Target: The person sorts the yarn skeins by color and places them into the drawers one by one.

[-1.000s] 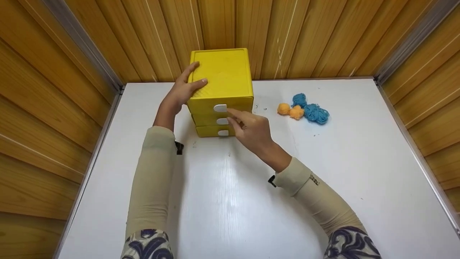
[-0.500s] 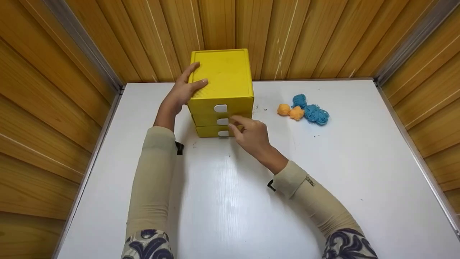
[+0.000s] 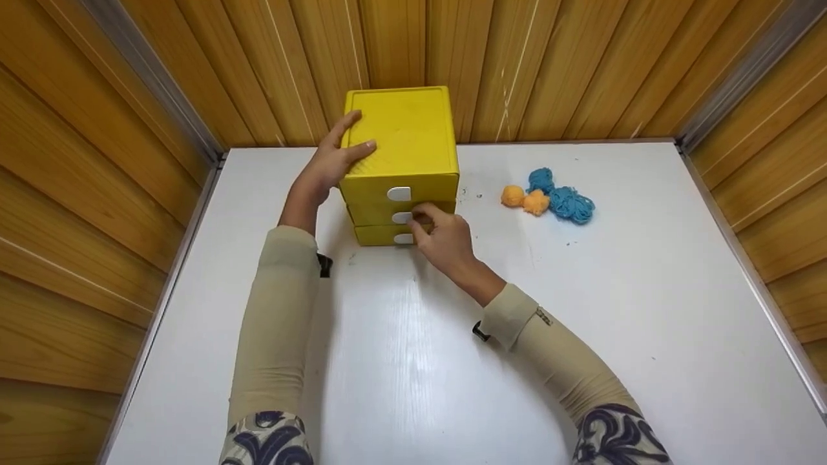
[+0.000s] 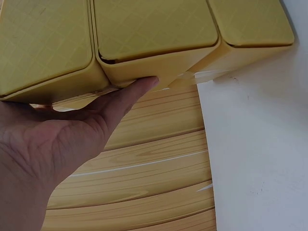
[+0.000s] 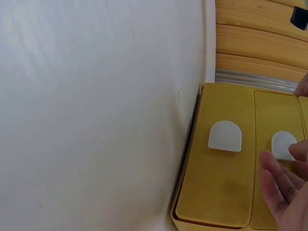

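A yellow three-drawer cabinet point(image 3: 400, 132) stands at the back of the white table, its drawers pushed in. Each drawer front carries a white tab handle. My left hand point(image 3: 329, 161) rests against the cabinet's left side, with thumb and a finger over the top edge; in the left wrist view a straight finger lies along the side. At the middle drawer, my right hand point(image 3: 446, 242) pinches the right edge of the white handle point(image 5: 283, 144) between finger and thumb. The top handle point(image 3: 399, 194) and the bottom handle point(image 5: 225, 135) are untouched.
To the right of the cabinet lie two orange yarn balls point(image 3: 523, 199) and two blue yarn bundles point(image 3: 562, 197), close together. Wood-panelled walls point(image 3: 568, 64) enclose the white table point(image 3: 581, 336) at the back and both sides.
My right hand has moved down from beside the top handle to the middle drawer's handle, its finger and thumb closing on it. My left hand stays on the cabinet.
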Available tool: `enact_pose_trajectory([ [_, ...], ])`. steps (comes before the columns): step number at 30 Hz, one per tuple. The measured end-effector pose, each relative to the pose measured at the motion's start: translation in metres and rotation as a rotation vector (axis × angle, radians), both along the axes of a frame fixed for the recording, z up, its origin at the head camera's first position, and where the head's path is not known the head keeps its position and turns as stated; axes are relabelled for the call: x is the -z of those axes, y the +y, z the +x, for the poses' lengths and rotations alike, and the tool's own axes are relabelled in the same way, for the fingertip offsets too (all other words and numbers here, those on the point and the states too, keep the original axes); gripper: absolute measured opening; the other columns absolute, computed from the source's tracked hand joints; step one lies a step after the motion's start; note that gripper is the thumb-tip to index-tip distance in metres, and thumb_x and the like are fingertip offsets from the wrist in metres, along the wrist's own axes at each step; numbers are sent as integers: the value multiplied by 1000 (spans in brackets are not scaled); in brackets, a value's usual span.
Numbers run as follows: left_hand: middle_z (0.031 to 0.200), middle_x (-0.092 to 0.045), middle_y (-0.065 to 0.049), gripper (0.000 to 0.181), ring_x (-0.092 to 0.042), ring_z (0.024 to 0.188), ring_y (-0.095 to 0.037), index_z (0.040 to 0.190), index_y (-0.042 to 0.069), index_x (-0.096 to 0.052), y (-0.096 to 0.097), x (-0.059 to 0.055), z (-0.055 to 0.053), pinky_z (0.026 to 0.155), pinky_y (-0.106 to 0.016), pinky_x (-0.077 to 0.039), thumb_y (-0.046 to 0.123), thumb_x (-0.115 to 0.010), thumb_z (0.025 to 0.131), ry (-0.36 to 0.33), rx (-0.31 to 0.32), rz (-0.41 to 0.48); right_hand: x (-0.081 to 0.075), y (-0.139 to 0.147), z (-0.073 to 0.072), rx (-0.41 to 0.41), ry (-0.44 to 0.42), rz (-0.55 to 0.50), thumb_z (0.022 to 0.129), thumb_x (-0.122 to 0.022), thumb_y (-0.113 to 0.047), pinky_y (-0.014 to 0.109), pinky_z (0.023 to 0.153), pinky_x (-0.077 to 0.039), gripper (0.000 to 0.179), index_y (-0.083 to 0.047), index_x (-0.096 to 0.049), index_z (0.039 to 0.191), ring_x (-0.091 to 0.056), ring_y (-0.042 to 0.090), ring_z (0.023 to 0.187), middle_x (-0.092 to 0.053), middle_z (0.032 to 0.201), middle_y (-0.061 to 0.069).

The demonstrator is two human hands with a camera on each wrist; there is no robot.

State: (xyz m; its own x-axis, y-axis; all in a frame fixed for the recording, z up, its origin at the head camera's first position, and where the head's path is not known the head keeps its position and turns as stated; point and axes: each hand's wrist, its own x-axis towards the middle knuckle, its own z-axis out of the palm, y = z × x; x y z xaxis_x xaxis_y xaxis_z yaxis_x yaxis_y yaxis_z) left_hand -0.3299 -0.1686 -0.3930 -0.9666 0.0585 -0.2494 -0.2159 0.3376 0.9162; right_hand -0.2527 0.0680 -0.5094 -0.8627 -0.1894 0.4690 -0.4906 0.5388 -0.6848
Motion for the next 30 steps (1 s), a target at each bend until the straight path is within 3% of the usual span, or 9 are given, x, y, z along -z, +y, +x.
enact_pose_trajectory([
  [13,182,-10,3,76,-22,165,-26,162,59,-28,-1,1,0,133,-55,-22,51,-70,99,5,-8,8,1,-4,-6,-11,43,-14,99,-76,-18,36,68,-58,11,-9,-81,102,-72,19,71,-82,86,6],
  [30,183,-10,4,76,-23,165,-26,162,59,-27,-1,1,1,133,-54,-22,52,-69,99,2,-7,-4,1,-4,-7,-8,22,-16,98,-78,-18,30,65,-52,10,-10,-83,101,-68,16,68,-81,82,5],
])
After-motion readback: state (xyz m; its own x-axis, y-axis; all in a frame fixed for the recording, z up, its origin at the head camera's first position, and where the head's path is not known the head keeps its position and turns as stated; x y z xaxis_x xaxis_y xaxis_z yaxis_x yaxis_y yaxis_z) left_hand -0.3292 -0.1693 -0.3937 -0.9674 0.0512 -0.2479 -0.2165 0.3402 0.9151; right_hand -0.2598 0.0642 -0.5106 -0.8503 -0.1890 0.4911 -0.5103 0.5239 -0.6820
